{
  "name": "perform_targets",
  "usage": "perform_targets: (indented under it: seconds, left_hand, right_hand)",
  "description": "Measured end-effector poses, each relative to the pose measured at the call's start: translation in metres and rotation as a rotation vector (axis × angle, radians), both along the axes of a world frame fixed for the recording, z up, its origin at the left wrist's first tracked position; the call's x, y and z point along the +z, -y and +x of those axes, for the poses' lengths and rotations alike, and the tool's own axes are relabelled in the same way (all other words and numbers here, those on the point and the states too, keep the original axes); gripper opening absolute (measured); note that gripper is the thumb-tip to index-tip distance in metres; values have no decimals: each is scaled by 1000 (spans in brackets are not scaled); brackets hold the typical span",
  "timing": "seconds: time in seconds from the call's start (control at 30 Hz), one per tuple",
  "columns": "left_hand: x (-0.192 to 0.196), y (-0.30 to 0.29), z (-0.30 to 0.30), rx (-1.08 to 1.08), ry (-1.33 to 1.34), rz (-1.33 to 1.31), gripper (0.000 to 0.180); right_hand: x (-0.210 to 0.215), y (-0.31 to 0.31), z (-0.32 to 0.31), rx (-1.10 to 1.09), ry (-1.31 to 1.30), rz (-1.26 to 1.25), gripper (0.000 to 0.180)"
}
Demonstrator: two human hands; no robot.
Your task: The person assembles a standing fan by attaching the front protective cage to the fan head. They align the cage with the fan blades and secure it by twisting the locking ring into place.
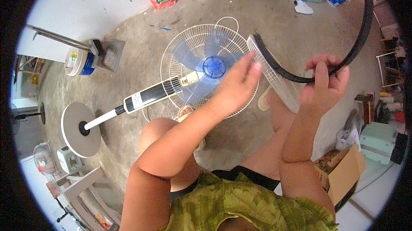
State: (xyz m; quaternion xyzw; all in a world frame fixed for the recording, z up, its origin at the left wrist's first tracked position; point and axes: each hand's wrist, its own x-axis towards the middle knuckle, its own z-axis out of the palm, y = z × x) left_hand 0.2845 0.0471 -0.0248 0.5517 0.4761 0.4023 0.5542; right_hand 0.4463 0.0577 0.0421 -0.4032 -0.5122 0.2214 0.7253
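1. The right hand (325,86) has its fingers curled round a long black strip (368,16), which loops up on the far right. Its other end is by the white grille (281,84).
2. The left hand (237,81) is near that grille's left edge. Its fingers are a bit bent, thumb apart. I can't tell if they touch it.
3. The fan (148,95) lies on the floor (137,50), left of the grille.
4. The strip looks springy, so it could flick away if the fingers slip.
5. A hard tug might tip the grille.
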Motion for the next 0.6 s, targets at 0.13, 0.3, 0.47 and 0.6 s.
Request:
perform_targets:
  seconds: [0.13,0.3,0.47,0.6]
  left_hand:
    - [16,-16,-22,81,274,-57,53]
    - [-1,-15,-23,347,154,-271,55]
    - [26,-16,-31,273,684,-211,62]
    - [33,-20,-40,-20,464,29,71]
  right_hand:
    - [17,13,-1,129,-216,-94,25]
    - [1,24,0,393,-394,-104,24]
    - [-40,22,0,692,-654,-358,22]
    - [-60,7,3,684,-728,-423,16]
